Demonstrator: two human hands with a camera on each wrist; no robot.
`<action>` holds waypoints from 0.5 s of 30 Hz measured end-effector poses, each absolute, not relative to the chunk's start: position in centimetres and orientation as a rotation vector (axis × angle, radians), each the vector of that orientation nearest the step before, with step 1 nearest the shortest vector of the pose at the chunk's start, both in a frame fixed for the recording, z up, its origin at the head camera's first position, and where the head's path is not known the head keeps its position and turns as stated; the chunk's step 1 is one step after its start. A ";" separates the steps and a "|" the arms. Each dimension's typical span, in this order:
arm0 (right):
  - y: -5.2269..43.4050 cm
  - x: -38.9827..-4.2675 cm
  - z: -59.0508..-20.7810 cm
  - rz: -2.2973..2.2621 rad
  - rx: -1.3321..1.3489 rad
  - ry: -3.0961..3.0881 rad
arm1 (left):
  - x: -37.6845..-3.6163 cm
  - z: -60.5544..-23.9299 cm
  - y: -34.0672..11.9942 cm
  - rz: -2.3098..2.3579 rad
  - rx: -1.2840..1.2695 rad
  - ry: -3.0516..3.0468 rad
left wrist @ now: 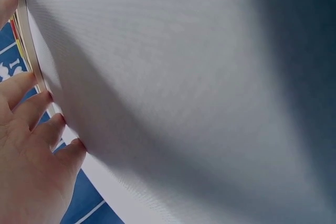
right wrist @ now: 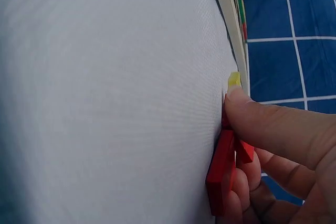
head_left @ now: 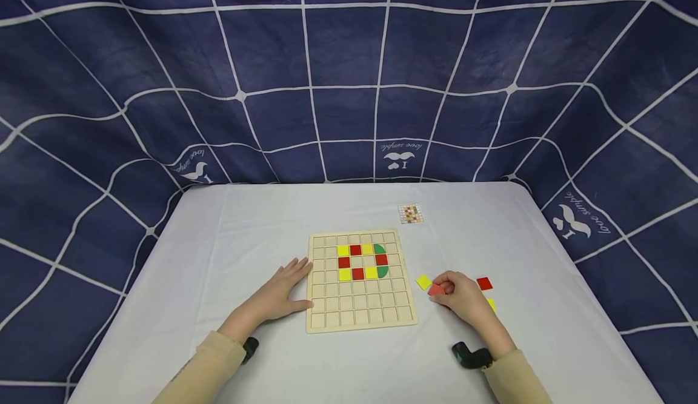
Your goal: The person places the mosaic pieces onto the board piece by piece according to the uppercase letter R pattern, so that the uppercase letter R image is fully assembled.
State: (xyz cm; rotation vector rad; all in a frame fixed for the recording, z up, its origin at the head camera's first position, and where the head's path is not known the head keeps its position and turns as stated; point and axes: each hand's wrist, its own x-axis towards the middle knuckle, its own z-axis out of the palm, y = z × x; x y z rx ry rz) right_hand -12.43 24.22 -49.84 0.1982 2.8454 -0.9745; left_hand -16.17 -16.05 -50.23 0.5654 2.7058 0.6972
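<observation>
A wooden grid board point(head_left: 346, 304) lies mid-table, with red, yellow and green pieces set in a ring in its upper cells. My left hand point(head_left: 279, 292) rests with fingers spread against the board's left edge; the left wrist view shows the fingertips point(left wrist: 73, 150) down along that side. Right of the board, my right hand point(head_left: 462, 296) pinches a red tile point(head_left: 436, 291) between thumb and fingers, low over the cloth. In the right wrist view another red tile point(right wrist: 216, 179) lies beneath those fingers, and a yellow tile point(right wrist: 234, 78) sits just beyond the thumb tip.
Behind my right hand lie a loose red tile point(head_left: 484, 283) and a partly hidden yellow tile point(head_left: 491, 303). A small printed pattern card point(head_left: 411, 213) is beyond the board. Dark blue checked fabric point(head_left: 349, 113) hangs around the white-covered table point(head_left: 262, 222).
</observation>
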 end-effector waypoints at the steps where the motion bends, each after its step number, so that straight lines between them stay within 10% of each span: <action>1: 24.2 -12.4 -49.8 -0.970 0.202 2.844 | -16.2 -50.2 -16.1 0.694 0.562 2.707; 15: 23.2 -12.5 -48.7 -1.102 0.212 2.792 | -16.2 -50.3 -16.3 0.706 0.575 2.698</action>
